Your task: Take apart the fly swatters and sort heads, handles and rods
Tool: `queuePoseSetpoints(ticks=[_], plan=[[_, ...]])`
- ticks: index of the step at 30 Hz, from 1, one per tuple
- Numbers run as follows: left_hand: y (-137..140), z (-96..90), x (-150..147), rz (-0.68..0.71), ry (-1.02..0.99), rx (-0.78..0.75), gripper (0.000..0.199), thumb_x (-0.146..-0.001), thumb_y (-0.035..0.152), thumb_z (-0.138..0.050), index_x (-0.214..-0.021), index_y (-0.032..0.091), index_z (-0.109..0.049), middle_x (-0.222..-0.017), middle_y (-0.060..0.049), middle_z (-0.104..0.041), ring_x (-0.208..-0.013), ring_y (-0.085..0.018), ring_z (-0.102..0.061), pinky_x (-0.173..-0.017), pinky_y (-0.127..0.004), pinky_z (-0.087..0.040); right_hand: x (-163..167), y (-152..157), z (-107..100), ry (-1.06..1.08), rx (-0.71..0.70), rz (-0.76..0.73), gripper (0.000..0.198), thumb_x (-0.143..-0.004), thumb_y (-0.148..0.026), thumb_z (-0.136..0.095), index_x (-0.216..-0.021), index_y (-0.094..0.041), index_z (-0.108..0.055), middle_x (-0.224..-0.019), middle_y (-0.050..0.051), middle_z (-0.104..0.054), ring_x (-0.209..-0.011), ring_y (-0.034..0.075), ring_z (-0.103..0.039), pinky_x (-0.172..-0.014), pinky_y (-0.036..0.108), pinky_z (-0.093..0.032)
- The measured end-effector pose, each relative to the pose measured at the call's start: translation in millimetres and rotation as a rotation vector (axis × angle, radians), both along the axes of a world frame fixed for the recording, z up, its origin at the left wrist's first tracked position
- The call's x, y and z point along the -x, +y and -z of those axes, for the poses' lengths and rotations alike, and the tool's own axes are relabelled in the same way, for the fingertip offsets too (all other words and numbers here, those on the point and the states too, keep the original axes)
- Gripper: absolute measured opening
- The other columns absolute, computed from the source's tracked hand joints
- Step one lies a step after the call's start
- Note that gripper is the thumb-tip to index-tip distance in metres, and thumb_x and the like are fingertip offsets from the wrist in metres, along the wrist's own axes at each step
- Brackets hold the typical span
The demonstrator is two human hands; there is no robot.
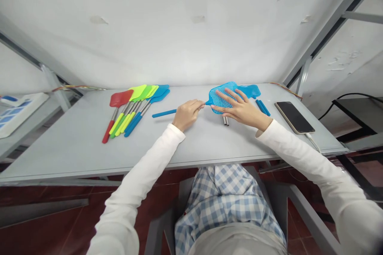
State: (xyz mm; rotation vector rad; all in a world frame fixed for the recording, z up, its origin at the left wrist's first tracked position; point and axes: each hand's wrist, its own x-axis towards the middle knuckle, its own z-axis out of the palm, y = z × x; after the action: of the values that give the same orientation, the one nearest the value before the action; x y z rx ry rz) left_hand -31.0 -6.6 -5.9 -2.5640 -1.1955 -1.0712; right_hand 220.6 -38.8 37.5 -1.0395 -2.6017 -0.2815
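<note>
My left hand (188, 114) is closed around the metal shaft of a blue fly swatter (222, 95), close to the neck of its head. Its blue handle (164, 113) sticks out to the left of that hand. My right hand (239, 107) lies spread over the perforated swatter head, fingers stretched apart. Below the head, short metal tubes (226, 121) poke out, partly covered. Right of my right hand lie loose blue handles (263, 107). More blue swatter heads (250, 90) rest behind that hand, partly hidden by it.
Several finished-looking swatters in red (121, 98), green, yellow and blue lie fanned on the left of the grey table (89, 159). A phone (293, 116) with a white cable lies at the right. Metal frame posts stand at both sides, a wall behind.
</note>
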Motion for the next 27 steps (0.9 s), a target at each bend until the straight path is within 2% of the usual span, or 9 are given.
queuePoseSetpoints(ticks=[2,6,10,13,15,19,23,24,27], plan=[[-4,-0.1,-4,0.001,0.023,-0.016,0.033,-0.100,0.028,-0.035,-0.100,0.019,-0.067,-0.087,-0.006,-0.070,-0.082,-0.016,-0.063,-0.072,-0.027,-0.045,-4,2,8,0.010,-0.092,0.049,0.049,-0.096,-0.031,-0.048,-0.144,-0.045,-0.041,-0.158,-0.001,-0.032,-0.145,0.028,-0.030,-0.117,0.056,-0.020],[-11,-0.9,-14,-0.031,0.131,-0.040,0.033,-0.099,0.029,-0.037,-0.099,0.020,-0.068,-0.078,-0.006,-0.068,-0.075,-0.016,-0.061,-0.060,-0.026,-0.040,-3,10,9,0.154,-0.174,0.224,0.065,-0.094,-0.038,-0.050,-0.154,-0.030,-0.027,-0.155,0.009,-0.036,-0.144,0.035,-0.029,-0.116,0.059,-0.019],[-6,-7.2,-13,-0.077,0.029,0.008,0.031,-0.098,0.028,-0.038,-0.098,0.020,-0.068,-0.087,-0.006,-0.071,-0.080,-0.017,-0.064,-0.065,-0.026,-0.043,5,13,9,0.136,-0.119,0.211,0.046,-0.101,-0.029,-0.030,-0.142,-0.030,-0.049,-0.143,0.008,-0.053,-0.140,0.031,-0.039,-0.114,0.058,-0.022],[-1,-11.2,-4,-0.074,-0.054,0.051,0.029,-0.098,0.028,-0.040,-0.099,0.020,-0.068,-0.094,-0.006,-0.072,-0.086,-0.018,-0.065,-0.071,-0.026,-0.045,6,12,16,0.089,-0.106,0.140,0.049,-0.102,-0.023,-0.022,-0.144,-0.027,-0.046,-0.148,0.007,-0.047,-0.140,0.027,-0.039,-0.113,0.051,-0.027],[1,-10.1,3,-0.080,-0.026,0.064,0.029,-0.097,0.029,-0.041,-0.098,0.021,-0.068,-0.093,-0.006,-0.072,-0.085,-0.018,-0.066,-0.068,-0.027,-0.044,3,10,20,0.054,-0.098,0.070,0.047,-0.102,-0.028,-0.028,-0.147,-0.025,-0.042,-0.153,0.007,-0.041,-0.140,0.026,-0.038,-0.111,0.049,-0.030],[-3,-1.1,4,-0.080,0.101,0.046,0.028,-0.097,0.026,-0.041,-0.096,0.021,-0.069,-0.088,-0.006,-0.072,-0.080,-0.018,-0.065,-0.060,-0.027,-0.039,-3,15,16,0.025,-0.047,0.036,0.045,-0.096,-0.044,-0.046,-0.137,-0.027,-0.053,-0.150,0.009,-0.045,-0.137,0.029,-0.040,-0.107,0.048,-0.034],[-9,3.5,-5,-0.070,0.211,-0.045,0.030,-0.097,0.027,-0.040,-0.096,0.021,-0.069,-0.078,-0.006,-0.070,-0.074,-0.018,-0.063,-0.053,-0.028,-0.032,1,26,2,0.056,-0.066,0.121,0.075,-0.087,-0.051,-0.059,-0.149,-0.018,-0.035,-0.151,0.018,-0.040,-0.142,0.035,-0.031,-0.112,0.056,-0.024],[-9,3.1,-7,-0.076,0.222,-0.056,0.030,-0.097,0.027,-0.040,-0.095,0.021,-0.069,-0.076,-0.006,-0.069,-0.073,-0.018,-0.062,-0.052,-0.028,-0.031,4,27,0,0.052,-0.068,0.132,0.071,-0.088,-0.048,-0.059,-0.148,-0.018,-0.036,-0.147,0.017,-0.045,-0.140,0.035,-0.034,-0.112,0.056,-0.023],[-6,-0.8,-5,-0.120,0.150,-0.044,0.028,-0.097,0.023,-0.039,-0.096,0.021,-0.067,-0.081,-0.005,-0.070,-0.075,-0.017,-0.062,-0.053,-0.027,-0.031,13,20,0,0.045,-0.107,0.145,0.043,-0.096,-0.030,-0.045,-0.138,-0.024,-0.050,-0.130,0.013,-0.061,-0.131,0.030,-0.046,-0.110,0.054,-0.026]])
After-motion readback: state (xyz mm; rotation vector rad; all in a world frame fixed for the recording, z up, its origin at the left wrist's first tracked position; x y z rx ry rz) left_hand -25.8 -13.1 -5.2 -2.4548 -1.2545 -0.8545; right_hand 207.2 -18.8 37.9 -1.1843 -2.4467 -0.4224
